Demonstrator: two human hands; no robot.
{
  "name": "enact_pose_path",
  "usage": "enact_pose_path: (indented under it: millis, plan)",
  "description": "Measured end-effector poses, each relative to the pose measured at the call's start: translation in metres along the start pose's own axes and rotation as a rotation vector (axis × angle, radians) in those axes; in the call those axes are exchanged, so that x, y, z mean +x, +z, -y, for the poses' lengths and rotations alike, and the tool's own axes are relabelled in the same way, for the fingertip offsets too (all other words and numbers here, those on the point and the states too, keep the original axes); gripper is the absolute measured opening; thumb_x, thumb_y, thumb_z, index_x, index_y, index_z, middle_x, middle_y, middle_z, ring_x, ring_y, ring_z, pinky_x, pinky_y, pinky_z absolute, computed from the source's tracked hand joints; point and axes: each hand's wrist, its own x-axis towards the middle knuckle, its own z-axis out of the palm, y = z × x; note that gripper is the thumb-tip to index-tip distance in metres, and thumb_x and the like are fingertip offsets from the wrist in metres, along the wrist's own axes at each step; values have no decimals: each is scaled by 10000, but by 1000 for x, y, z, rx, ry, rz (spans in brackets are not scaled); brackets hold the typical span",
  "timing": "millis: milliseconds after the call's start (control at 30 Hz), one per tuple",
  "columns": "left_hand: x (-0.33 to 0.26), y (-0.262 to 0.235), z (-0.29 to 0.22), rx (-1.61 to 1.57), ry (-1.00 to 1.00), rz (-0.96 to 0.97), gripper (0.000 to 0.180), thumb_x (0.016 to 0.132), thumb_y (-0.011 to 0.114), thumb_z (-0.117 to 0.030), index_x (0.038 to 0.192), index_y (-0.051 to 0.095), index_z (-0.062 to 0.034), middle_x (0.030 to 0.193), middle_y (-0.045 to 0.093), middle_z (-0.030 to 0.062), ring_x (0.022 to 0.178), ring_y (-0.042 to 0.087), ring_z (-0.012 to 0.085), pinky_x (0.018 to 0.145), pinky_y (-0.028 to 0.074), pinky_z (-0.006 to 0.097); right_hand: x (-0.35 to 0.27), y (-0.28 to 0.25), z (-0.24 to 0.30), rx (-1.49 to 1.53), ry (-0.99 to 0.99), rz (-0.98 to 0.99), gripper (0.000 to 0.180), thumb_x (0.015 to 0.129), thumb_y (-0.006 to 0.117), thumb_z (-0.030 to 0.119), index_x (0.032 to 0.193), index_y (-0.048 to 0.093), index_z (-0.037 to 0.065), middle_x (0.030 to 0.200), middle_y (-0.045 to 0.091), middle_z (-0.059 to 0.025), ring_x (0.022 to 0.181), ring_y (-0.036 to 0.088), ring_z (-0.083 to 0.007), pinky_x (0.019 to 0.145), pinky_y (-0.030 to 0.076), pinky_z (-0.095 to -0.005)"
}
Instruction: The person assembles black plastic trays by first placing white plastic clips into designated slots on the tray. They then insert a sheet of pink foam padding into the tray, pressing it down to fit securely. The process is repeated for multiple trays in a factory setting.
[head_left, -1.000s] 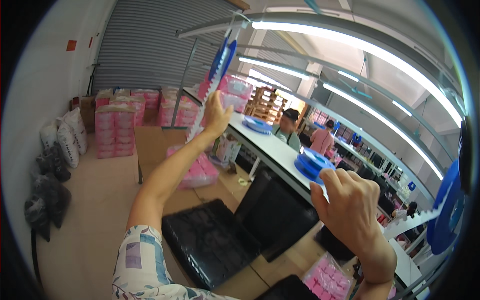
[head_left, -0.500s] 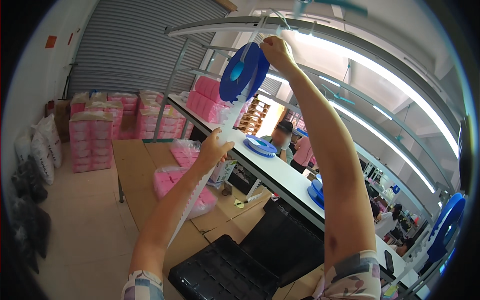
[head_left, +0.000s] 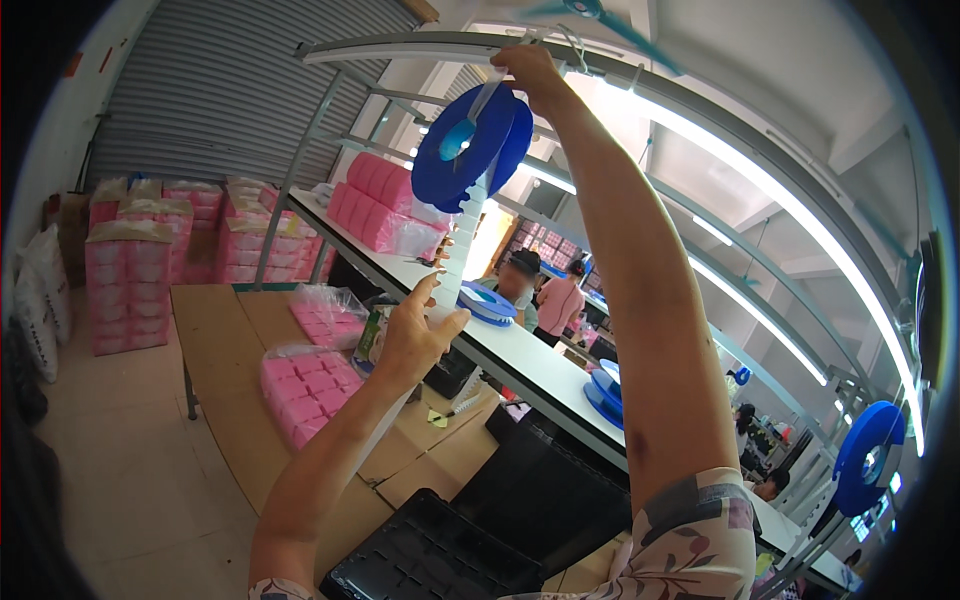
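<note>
A blue reel point(head_left: 436, 172) hangs in front of me on a white strap point(head_left: 487, 97) that runs up from its hub. My right hand point(head_left: 533, 75) reaches high beside the overhead rail, its fingers closed on the strap's upper part. From the reel a white notched strip point(head_left: 462, 255) runs down past my left hand point(head_left: 412, 335) and on along the forearm. The left index finger points up and the thumb stands apart, with the strip passing between them; the other fingers are partly hidden.
A long white shelf point(head_left: 545, 368) carries blue reels point(head_left: 488, 303) and pink packs point(head_left: 380, 205). Cardboard point(head_left: 225, 350) covers a lower table with wrapped pink packs point(head_left: 305, 385). A black crate point(head_left: 435, 550) is close below. Another blue reel point(head_left: 865, 460) hangs at right. People work beyond the shelf.
My left hand has opened somewhat, its thumb moving away from the index finger. The view has turned to the right, and the reel has tilted slightly.
</note>
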Motion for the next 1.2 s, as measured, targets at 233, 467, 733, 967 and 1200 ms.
enact_pose_path:
  millis: [233, 467, 733, 967, 1200]
  plan:
    - [15, 2, -27, -80, 32, -12, 473, 929, 593, -142, 1331, 413, 31, 754, 547, 26, 527, 480, 33, 418, 389, 194, 16, -9, 54, 210, -61, -47, 257, 836, 651, 70, 1040, 625, -86, 1159, 571, -184, 1063, 584, -309, 880, 555, -415]
    - [22, 2, -51, -178, 83, 74, 342, 996, 486, -136, 1305, 475, 9, 691, 522, -11, 502, 440, 23, 409, 354, 188, 25, -32, 61, 162, 44, 24, 396, 922, 527, 20, 1276, 403, -110, 1165, 512, -256, 1152, 559, -376, 951, 544, -458]
    - [22, 3, -12, -61, 116, -35, 261, 1002, 477, -205, 1150, 620, -44, 750, 536, -46, 616, 465, 6, 510, 379, 196, 10, -44, 25, 81, 76, -46, 265, 862, 524, -52, 1120, 535, -110, 1063, 562, -193, 891, 657, -307, 775, 613, -437]
    - [76, 15, -5, -423, -213, -47, 884, 838, 635, -624, 1436, 253, -97, 1233, 460, 161, 1163, 509, 313, 947, 435, 398, 0, -49, -2, -25, -1, -59, 460, 786, 561, -30, 1245, 589, -7, 940, 606, -92, 829, 584, -189, 742, 489, -293]
    - [130, 23, -18, -684, 10, 1, 520, 865, 707, -284, 1252, 421, -86, 1088, 586, 101, 899, 644, 226, 762, 569, 340, 1, 2, 19, -1448, -410, -169, 349, 779, 643, 140, 1108, 686, 30, 1091, 655, -214, 1072, 627, -325, 866, 528, -400]
